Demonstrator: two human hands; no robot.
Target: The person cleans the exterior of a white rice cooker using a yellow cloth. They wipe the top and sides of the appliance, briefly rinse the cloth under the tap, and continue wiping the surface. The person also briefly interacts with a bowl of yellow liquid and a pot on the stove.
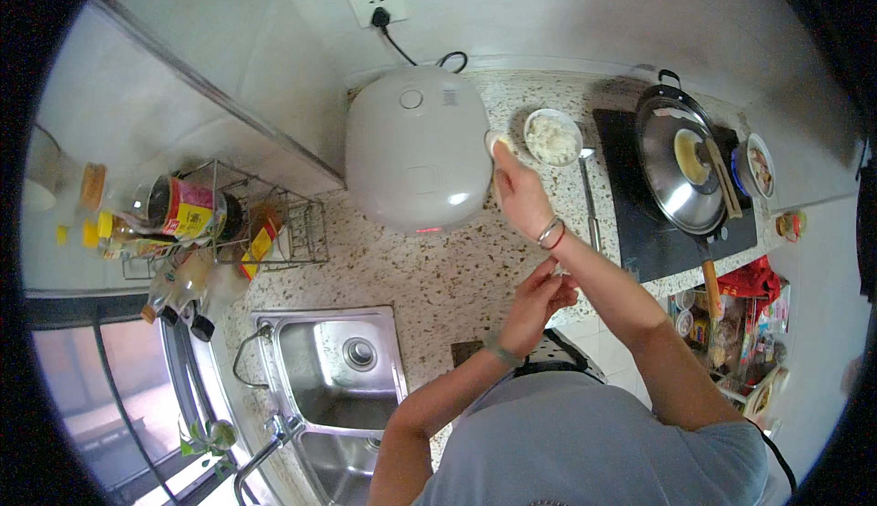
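My right hand (521, 194) reaches to the right side of the grey rice cooker (416, 154), whose lid is down. Its fingers are closed at a small pale round thing (498, 143) with some yellow on it, partly hidden by the fingers. A white bowl of cooked rice (552, 138) stands just right of that hand. My left hand (541, 303) hangs lower, beside my right wrist, with its fingers curled together. Whatever those fingers hold, if anything, is too small to make out.
On the black hob (621, 195) sits a wok (671, 200) with a metal lid and wooden-handled tool (723, 177). A long metal utensil (589, 200) lies beside the hob. A steel sink (333, 387) is at lower left, with a wire rack (311, 241) of bottles behind it.
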